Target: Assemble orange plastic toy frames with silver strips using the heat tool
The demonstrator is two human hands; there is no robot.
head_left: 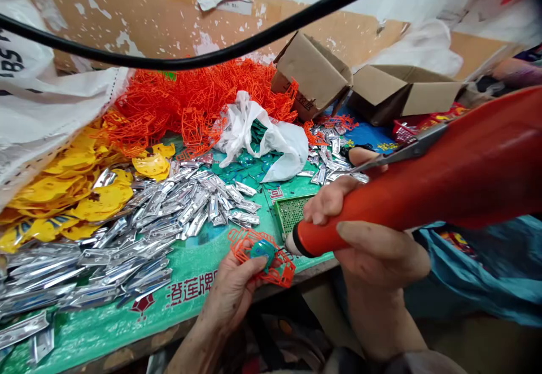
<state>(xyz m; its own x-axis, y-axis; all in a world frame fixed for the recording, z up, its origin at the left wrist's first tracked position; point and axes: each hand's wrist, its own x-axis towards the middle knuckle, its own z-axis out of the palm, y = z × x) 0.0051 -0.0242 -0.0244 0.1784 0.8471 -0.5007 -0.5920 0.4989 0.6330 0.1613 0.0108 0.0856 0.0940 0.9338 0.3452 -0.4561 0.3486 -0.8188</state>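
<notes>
In the head view my left hand (237, 284) pinches an orange openwork plastic frame (284, 269) with a rounded teal plastic piece (261, 254) lying on it, thumb on top. Wrapped around a red power screwdriver (364, 219) is my right hand (376, 244), its fingers near the black collar. A metal lever (406, 151) runs along the tool's upper side. The tool's nose points left, and its thin bit reaches to the orange frame beside the teal piece. Whether it sits on a screw is too small to tell. A green perforated tray (292, 216) stands just behind the nose.
Silver strips (186, 205) and yellow plates (63, 193) spread over the left side. Behind lie a heap of orange frames (182, 92), a white plastic bag (288, 143) and cardboard boxes (317, 69). A black cable (254, 41) crosses overhead. The table edge (139, 346) runs below my hands.
</notes>
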